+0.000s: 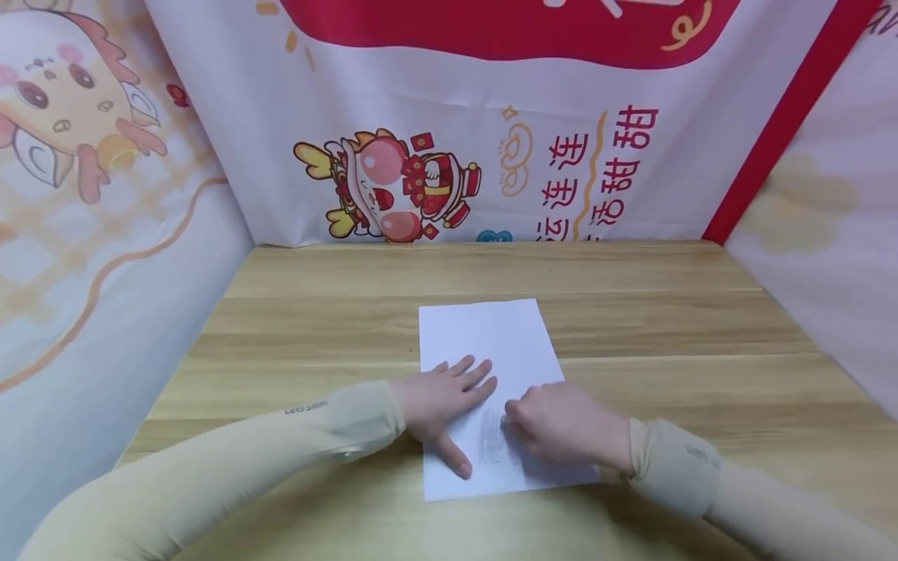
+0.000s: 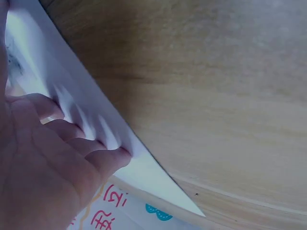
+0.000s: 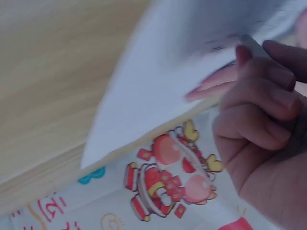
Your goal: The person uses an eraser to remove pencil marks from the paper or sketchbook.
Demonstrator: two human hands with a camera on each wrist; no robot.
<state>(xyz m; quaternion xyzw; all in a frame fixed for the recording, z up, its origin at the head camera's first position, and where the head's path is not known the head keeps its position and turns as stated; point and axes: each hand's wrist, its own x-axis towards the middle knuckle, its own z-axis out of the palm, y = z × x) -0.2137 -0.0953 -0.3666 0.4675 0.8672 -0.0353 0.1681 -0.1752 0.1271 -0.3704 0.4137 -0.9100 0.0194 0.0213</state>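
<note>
A white sheet of paper (image 1: 484, 331) lies on the wooden table, with grey smudged pencil marks (image 1: 493, 440) on its lower part. On the sheet's left side my left hand (image 1: 445, 401) rests flat, fingers spread and thumb apart. To the right of the marks, my right hand (image 1: 561, 421) is curled on the paper. In the right wrist view it pinches a small whitish piece, which looks like an eraser (image 3: 254, 46), between thumb and index finger. Most of that piece is hidden by the fingers, and the head view does not show it.
The wooden table (image 1: 316, 335) extends around the sheet on all sides. A white and red printed cloth (image 1: 449, 101) hangs behind its far edge. More printed cloth hangs at the left (image 1: 140, 312) and right (image 1: 807, 218).
</note>
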